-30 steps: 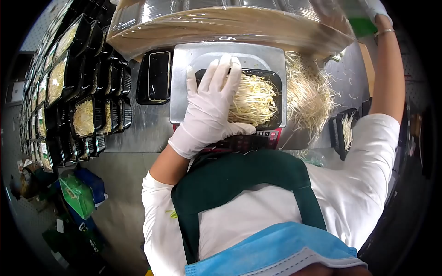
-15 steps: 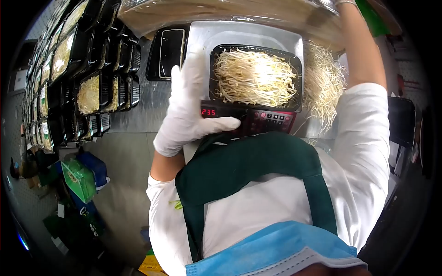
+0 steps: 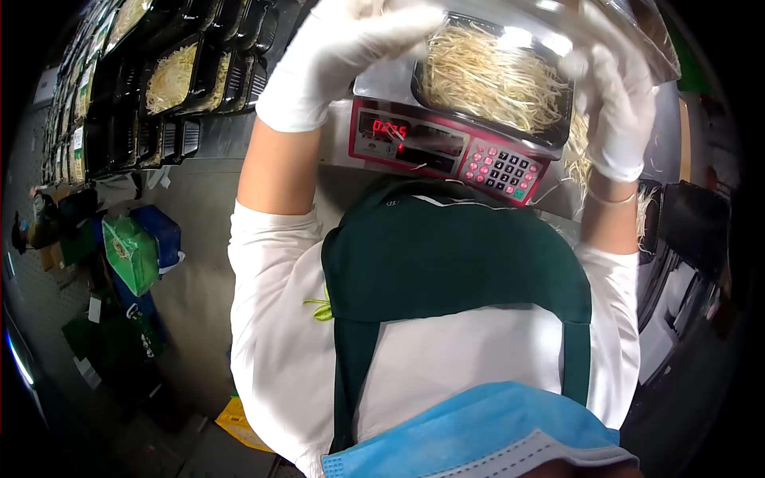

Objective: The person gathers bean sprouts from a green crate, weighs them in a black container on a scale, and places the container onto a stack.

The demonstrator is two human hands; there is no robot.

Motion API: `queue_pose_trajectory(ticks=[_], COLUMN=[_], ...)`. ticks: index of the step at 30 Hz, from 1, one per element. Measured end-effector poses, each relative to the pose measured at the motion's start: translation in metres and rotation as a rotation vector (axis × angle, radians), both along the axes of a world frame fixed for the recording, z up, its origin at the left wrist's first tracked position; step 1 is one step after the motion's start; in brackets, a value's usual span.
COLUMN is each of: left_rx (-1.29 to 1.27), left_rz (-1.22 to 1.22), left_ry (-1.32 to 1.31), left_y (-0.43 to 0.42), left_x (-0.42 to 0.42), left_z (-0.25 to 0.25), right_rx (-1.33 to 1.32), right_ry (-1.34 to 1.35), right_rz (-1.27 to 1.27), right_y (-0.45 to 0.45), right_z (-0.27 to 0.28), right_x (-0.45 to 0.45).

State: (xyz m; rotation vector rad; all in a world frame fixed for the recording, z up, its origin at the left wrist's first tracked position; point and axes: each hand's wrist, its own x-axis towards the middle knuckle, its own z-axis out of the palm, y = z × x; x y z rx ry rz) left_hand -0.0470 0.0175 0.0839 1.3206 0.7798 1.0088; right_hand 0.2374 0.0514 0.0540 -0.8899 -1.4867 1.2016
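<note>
A black plastic tray (image 3: 486, 111) full of bean sprouts (image 3: 490, 76) rests on a red digital scale (image 3: 446, 147) with a lit display. Over the tray's far part, glare shows on a clear plastic lid (image 3: 550, 40), whose edges are hard to make out. My left hand (image 3: 351, 56), in a white glove, has its fingers bent at the lid's left side. My right hand (image 3: 613, 99), also gloved and slightly blurred, is closed at the right side. Loose sprouts (image 3: 577, 151) lie partly hidden behind the right hand.
Stacked black trays of sprouts (image 3: 171, 80) stand at the left. Plastic wrapping (image 3: 649, 36) is at the upper right, and a black container (image 3: 697, 215) stands at the right. A green bag (image 3: 131, 255) lies on a blue crate (image 3: 159, 231) at lower left.
My right hand has come back from the far upper right to the tray. The left hand has moved up and over to the tray's left side. Clear plastic now shows above the sprouts.
</note>
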Motion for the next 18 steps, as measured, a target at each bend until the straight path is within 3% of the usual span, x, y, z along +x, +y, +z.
queue_pose_trajectory(ticks=[1, 3, 4, 5, 7, 9, 11, 13, 15, 17, 18], left_rx=[0.08, 0.0, 0.174, 0.263, 0.017, -0.024, 0.043, -0.259, -0.218, -0.251, -0.349], left_rz=[0.341, 0.328, 0.463, 0.421, 0.546, 0.527, 0.54, 0.469, 0.502, 0.52, 0.562], left_ry=[0.372, 0.135, 0.265, 0.231, 0.341, 0.184, 0.192, -0.076, 0.028, 0.001, -0.043], left_y=[-0.014, -0.004, 0.007, 0.028, 0.04, 0.055, 0.053, 0.052, 0.047, 0.047, 0.044], left_x=[0.014, 0.018, 0.034, 0.034, 0.059, 0.057, 0.05, 0.05, 0.051, 0.053, 0.056], left_z=[-0.014, -0.038, -0.044, -0.074, -0.079, -0.112, -0.117, -0.125, -0.119, -0.109, -0.103], right_rx=[-0.078, -0.022, 0.016, 0.049, 0.075, -0.072, -0.161, -0.332, -0.352, -0.146, -0.145], right_ry=[0.057, 0.15, 0.024, -0.107, -0.434, -0.328, -0.135, -0.033, -0.139, -0.709, -0.706], right_rz=[0.025, -0.185, -0.209, -0.234, -0.343, -0.161, -0.257, -0.114, -0.144, -0.162, -0.159], right_y=[0.0, -0.009, 0.0, 0.009, 0.027, 0.043, 0.033, 0.028, 0.026, 0.042, 0.044], right_z=[-0.012, -0.028, -0.033, -0.039, -0.055, -0.085, -0.097, -0.092, -0.084, -0.083, -0.083], right_x=[0.011, 0.001, 0.006, 0.012, 0.014, 0.026, 0.019, 0.022, 0.016, 0.02, 0.019])
